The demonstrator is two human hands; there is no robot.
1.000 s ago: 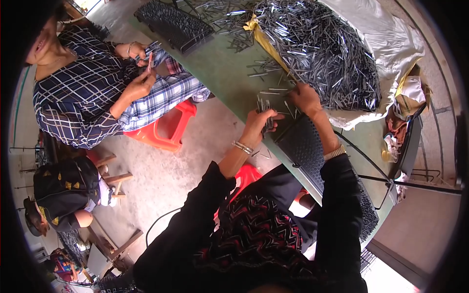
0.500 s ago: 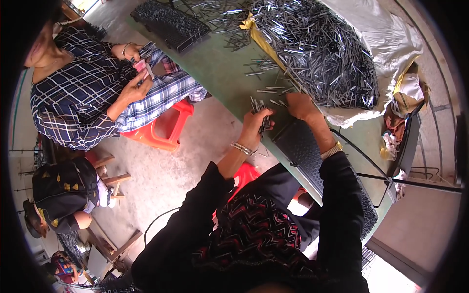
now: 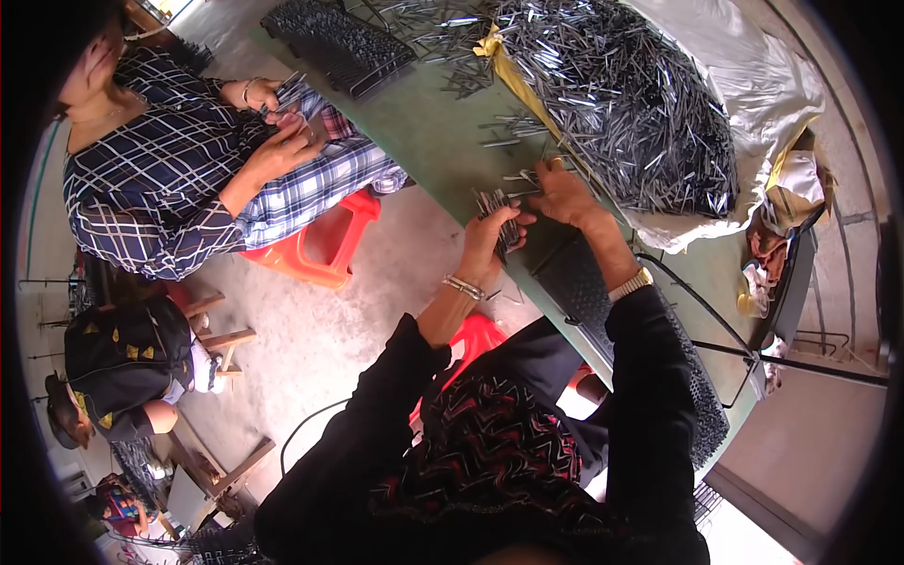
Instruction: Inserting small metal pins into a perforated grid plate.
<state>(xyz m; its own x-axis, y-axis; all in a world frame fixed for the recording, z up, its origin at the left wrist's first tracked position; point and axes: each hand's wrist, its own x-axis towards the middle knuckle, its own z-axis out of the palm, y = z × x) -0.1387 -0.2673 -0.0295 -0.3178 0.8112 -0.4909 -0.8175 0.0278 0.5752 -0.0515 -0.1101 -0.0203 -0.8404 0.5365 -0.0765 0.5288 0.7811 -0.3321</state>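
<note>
green table [image 3: 443, 151] | grey metal rods [image 3: 621, 94] | red-orange stool [image 3: 320, 250] | blue-white plaid shirt [image 3: 151, 188]

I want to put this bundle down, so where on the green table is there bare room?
Bare green table lies between the black tray at the far end and the left hand. It is crowded around the right hand, where loose metal pins scatter beside the big pin pile on white sacking.

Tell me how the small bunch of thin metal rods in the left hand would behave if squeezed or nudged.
The bunch of rods looks stiff, since each piece lies straight. Smooth and shiny, they would probably slide past one another. Held loosely by the left hand, some might slip out.
</note>
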